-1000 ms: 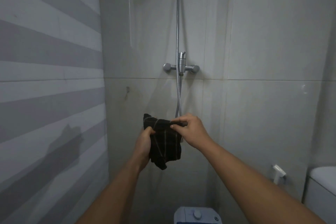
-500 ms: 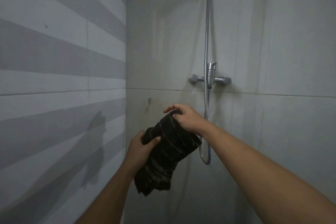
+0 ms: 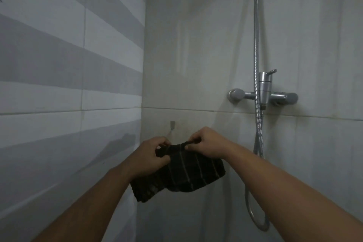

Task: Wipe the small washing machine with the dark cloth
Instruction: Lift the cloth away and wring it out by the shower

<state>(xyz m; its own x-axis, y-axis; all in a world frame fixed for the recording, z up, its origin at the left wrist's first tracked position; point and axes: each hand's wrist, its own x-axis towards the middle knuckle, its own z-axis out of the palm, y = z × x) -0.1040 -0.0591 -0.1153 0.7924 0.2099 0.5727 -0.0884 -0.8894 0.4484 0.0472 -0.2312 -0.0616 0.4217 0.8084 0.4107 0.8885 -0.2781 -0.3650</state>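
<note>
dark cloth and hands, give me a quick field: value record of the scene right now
setting: tiled shower corner
dark cloth: held up in the air, hanging down from its top edge
left hand: fingers pinch the cloth's top left
right hand: fingers pinch the cloth's top right
shower mixer: on the wall, right of the hands
washing machine: not in view

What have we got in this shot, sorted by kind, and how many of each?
Hands: 2, left hand and right hand, both gripping the cloth's top edge
Cloths: 1, dark cloth
Shower fittings: 2, mixer tap and hose
Wall hooks: 1, hook
Total: 6
</note>
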